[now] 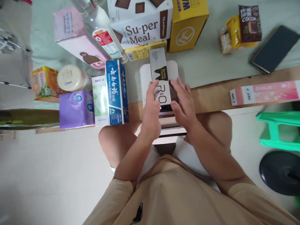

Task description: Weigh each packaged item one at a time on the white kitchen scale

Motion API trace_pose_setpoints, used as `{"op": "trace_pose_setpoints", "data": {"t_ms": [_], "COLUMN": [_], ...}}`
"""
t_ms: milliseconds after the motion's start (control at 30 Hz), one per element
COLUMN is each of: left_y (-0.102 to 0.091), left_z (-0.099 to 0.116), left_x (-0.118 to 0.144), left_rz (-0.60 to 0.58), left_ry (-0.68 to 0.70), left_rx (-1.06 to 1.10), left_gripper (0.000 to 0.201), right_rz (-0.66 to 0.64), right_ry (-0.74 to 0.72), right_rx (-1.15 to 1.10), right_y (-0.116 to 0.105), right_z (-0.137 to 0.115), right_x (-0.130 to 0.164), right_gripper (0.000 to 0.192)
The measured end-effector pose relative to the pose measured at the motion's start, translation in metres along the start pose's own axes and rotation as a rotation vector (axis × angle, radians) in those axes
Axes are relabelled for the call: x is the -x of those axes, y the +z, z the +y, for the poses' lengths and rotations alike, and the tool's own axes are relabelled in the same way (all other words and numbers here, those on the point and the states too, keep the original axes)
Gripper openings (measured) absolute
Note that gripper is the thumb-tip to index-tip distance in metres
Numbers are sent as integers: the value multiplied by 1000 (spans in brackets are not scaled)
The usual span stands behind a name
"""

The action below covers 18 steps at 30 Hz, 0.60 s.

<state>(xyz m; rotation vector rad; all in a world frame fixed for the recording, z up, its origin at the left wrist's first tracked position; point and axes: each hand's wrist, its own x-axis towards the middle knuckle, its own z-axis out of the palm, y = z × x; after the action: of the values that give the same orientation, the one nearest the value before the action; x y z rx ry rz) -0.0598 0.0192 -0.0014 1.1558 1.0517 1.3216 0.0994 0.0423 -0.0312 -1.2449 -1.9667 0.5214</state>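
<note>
Shirt (168, 187) filling six o'clock; you're likely centring the R&O box (160, 73).
Left hand (150, 115), right hand (185, 107) lying spread at its seven, five; next, likely withdrawing.

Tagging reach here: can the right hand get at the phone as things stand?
Probably yes: nothing seems to stand between the right hand and the phone, which lies uncovered on the table.

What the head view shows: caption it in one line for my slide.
Left hand and right hand flank a Bamboo Charcoal box lying on a white device, with a blue toothpaste box leftward.
</note>
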Motion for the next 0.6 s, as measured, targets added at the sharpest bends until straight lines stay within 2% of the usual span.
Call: {"op": "trace_pose_setpoints", "data": {"t_ms": [133,367,533,600], "left_y": [2,14,24,25], "left_z": [-2,-1,5,8], "left_x": [3,10,18,22], "left_rz": [-69,-231,-174,-175], "left_ry": [80,307,368,393], "left_rx": [-68,-192,-130,-141], "left_gripper": [65,70,68,73], "right_rz": [-4,178,272,333], "right_ry": [-9,-34,-39,-14], "right_rx": [-15,-47,-191,-277], "right_y": [-1,-2,-4,-5], "right_z": [-2,-8,-25,-27], "right_x": [0,5,0,0], "right_gripper": [65,65,85,84]}}
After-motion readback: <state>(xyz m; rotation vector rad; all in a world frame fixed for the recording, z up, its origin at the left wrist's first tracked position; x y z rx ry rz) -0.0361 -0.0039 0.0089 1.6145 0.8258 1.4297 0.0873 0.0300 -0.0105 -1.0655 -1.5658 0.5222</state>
